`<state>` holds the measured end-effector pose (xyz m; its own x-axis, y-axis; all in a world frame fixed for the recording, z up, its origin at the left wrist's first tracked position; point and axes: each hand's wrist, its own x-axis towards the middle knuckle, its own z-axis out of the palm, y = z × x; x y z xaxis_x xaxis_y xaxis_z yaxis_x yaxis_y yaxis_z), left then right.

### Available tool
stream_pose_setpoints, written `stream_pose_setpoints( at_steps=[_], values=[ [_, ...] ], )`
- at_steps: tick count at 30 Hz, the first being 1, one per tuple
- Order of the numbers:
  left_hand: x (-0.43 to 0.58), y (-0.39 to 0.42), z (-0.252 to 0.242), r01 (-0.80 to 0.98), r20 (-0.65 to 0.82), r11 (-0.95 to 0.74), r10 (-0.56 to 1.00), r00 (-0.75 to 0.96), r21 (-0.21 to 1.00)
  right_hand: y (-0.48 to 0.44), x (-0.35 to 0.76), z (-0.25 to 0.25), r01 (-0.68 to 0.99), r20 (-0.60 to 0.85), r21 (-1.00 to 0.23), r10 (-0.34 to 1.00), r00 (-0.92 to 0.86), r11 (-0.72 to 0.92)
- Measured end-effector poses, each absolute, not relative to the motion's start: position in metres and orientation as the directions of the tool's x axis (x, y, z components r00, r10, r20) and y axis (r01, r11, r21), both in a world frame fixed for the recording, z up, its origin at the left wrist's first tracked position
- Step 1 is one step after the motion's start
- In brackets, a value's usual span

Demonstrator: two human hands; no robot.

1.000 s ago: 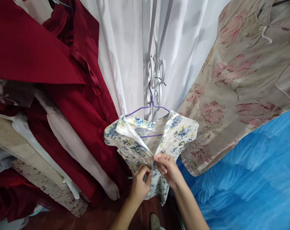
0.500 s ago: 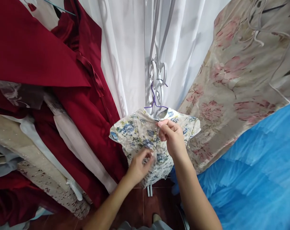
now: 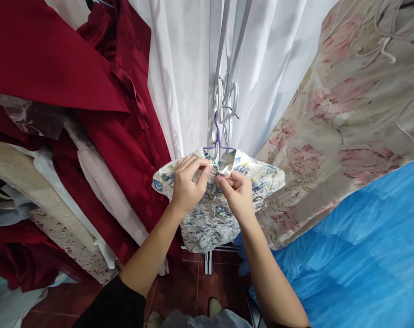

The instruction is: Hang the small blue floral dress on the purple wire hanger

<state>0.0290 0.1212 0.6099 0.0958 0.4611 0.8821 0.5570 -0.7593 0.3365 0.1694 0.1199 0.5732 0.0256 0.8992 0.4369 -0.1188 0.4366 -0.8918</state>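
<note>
In the head view, pinches a floral blouse (image 3: pixel 200 228) at the front of the neckline, centred and hung on a purple hanger (image 3: pixel 217 133) by a white metal stand (image 3: pixel 218 98) with curled scrollwork. With the left hand (image 3: pixel 188 187), grips the neckline edge between thumb and forefinger, other fingers bent above the cloth. With the right hand (image 3: pixel 237 191), pinches the edge just beside the left fingertips, thumb uppermost, other fingers curled in. Perhaps joins two sides of the opening there, hard to tell with the fingertips in the way.

To the left, just beside one shoulder edge of the blouse: a red garment (image 3: pixel 56 59) in wide folds, with pale garments (image 3: pixel 100 182) and a speckled beige cloth (image 3: pixel 73 246) below. To the right, just behind the other shoulder edge: a beige floral garment (image 3: pixel 305 155) with pale cords (image 3: pixel 386 52) near the top; lower down, a mass of blue fabric (image 3: pixel 357 255). At the back, on both sides of the stand: white curtain (image 3: pixel 189 68) in long folds.

Most room to move below the hem: a strip of dark red tiled floor (image 3: pixel 177 291) between the hanging clothes, with a white metal foot (image 3: pixel 207 264) just under the blouse in view and shoes (image 3: pixel 214 306) near the lower border. Around the left forearm, a black sleeve (image 3: pixel 114 300), low in view.
</note>
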Motion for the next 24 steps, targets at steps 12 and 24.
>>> stream_pose_setpoints(
  at_steps=[12,24],
  values=[
    [-0.083,0.162,0.578,-0.439,0.166,-0.541,0.745,-0.646,0.718,0.098,0.174,0.540,-0.118,0.249,-0.964,0.963,-0.100,0.237],
    [0.024,0.114,0.504,-0.645,-0.062,-0.009,0.994,-0.087,0.764,0.063,0.227,0.450,-0.079,0.059,-0.994,0.978,0.201,0.076]
  ],
)
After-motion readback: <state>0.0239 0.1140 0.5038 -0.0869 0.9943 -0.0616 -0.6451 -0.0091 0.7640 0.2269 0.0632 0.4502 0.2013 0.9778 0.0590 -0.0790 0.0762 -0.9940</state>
